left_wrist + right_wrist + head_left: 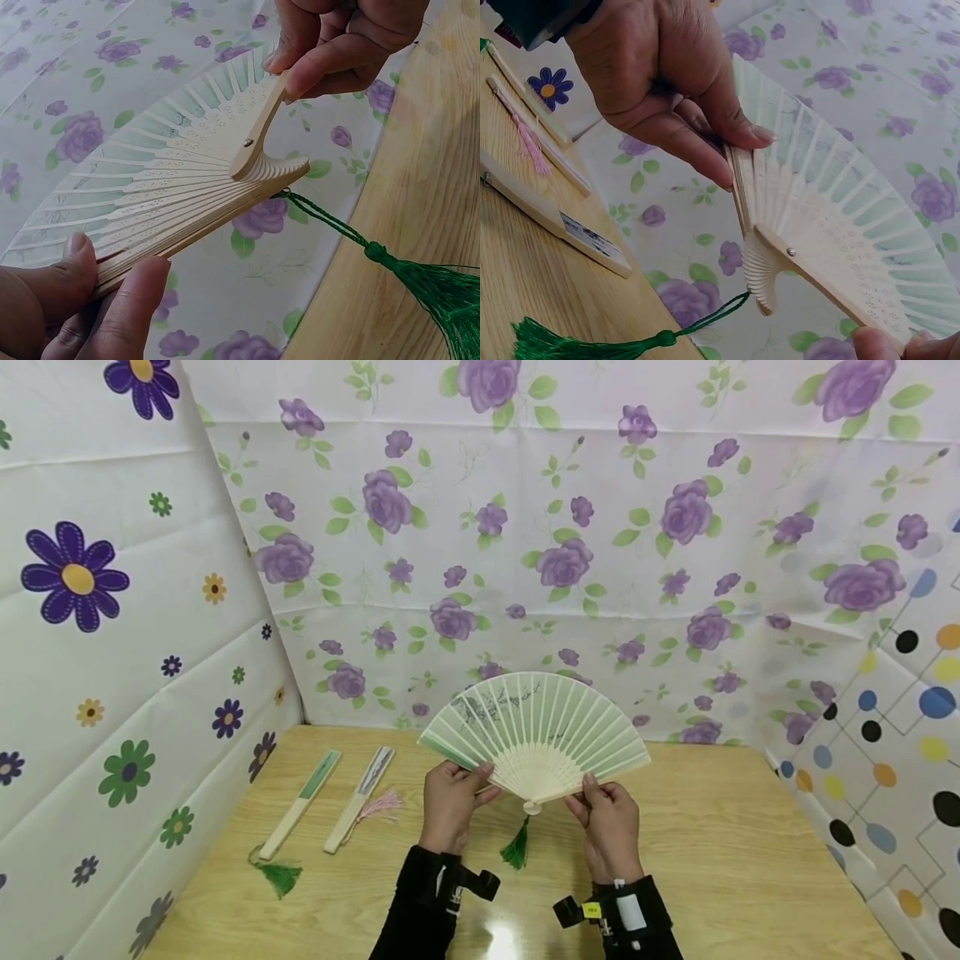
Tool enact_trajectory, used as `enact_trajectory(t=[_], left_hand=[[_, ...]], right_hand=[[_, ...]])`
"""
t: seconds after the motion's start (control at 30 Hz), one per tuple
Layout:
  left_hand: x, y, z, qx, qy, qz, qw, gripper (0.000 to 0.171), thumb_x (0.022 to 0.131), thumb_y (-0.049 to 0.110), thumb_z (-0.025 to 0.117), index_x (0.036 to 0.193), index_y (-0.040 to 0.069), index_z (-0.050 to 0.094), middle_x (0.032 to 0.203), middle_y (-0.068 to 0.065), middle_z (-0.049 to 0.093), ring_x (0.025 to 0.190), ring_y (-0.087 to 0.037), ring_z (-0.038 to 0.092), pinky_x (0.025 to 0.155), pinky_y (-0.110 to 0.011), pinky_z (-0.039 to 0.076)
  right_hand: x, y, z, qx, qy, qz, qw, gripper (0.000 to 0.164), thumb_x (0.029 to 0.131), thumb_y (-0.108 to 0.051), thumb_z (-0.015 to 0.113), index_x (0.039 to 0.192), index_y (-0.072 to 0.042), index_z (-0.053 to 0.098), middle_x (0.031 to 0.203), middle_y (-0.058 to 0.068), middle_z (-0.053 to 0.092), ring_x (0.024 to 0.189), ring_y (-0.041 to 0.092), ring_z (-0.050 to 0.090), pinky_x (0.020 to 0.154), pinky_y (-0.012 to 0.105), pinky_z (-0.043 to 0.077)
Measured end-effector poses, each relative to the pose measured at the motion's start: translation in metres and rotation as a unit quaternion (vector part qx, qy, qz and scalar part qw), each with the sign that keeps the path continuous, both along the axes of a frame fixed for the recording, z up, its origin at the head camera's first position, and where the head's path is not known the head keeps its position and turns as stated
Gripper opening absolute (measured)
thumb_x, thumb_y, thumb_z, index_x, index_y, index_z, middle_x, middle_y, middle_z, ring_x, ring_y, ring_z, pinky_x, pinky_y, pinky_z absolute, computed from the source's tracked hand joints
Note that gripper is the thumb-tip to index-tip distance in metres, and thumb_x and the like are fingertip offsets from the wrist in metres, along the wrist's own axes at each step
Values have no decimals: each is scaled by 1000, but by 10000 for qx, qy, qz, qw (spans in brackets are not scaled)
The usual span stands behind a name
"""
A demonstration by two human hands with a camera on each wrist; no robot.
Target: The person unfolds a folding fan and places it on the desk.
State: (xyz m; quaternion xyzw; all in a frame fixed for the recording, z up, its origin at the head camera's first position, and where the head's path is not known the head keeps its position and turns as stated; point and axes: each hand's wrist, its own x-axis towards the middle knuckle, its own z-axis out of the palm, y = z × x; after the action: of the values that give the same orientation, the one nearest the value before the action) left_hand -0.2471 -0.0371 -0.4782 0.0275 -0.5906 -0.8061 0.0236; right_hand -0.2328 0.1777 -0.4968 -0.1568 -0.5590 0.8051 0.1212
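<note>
In the head view a pale green folding fan point(532, 727) is spread wide above the table, its ribs cream and pierced, with a dark printed picture on the left of its leaf. My left hand point(453, 806) pinches the left outer rib between thumb and fingers. On the opposite side, my right hand point(609, 827) grips the right outer rib the same way. A green tassel point(515, 847) hangs on a cord from the pivot end. The left wrist view shows the metal rivet point(248, 142) and the rib ends fanned beneath it.
Left on the wooden table point(720, 860) lie a folded fan with a green tassel point(298, 806) and one with a pink tassel point(360, 800). The right wrist view shows another folded fan point(555, 214) nearer. Flowered cloth point(510, 527) closes off the back; patterned cloths flank both sides.
</note>
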Motion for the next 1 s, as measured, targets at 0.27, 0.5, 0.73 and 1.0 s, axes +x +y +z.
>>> enact_trajectory(t=[0.27, 0.5, 0.73, 1.0], left_hand=[[0, 1, 0, 82, 16, -12, 10000, 28, 112, 0, 71, 137, -13, 71, 115, -15, 78, 94, -12, 78, 92, -30, 74], [3, 2, 0, 67, -27, 31, 10000, 29, 112, -1, 70, 138, -12, 71, 117, -15, 77, 99, -11, 79, 94, -30, 74], [2, 5, -1, 68, -25, -12, 10000, 30, 112, -2, 70, 140, -11, 71, 122, -22, 79, 100, -12, 81, 95, -29, 74], [2, 10, 1, 229, -29, 129, 9996, 28, 110, -3, 71, 136, -14, 72, 107, -17, 79, 91, -11, 82, 90, -26, 74]], right_hand=[[0, 3, 1, -134, 29, -65, 9999, 25, 123, -19, 53, 128, 5, 55, 105, 1, 64, 87, 4, 74, 89, 14, 69], [2, 1, 1, -171, 58, -192, 9997, 24, 122, -18, 55, 125, 5, 55, 102, 1, 65, 80, 2, 77, 86, 15, 70], [1, 0, 1, -525, 112, -502, 9973, 23, 121, -19, 56, 127, 2, 54, 108, 2, 63, 87, 4, 74, 90, 14, 69], [0, -1, 1, -680, 66, -615, 9958, 22, 121, -22, 56, 125, -1, 53, 116, 4, 60, 94, 5, 71, 95, 14, 68]])
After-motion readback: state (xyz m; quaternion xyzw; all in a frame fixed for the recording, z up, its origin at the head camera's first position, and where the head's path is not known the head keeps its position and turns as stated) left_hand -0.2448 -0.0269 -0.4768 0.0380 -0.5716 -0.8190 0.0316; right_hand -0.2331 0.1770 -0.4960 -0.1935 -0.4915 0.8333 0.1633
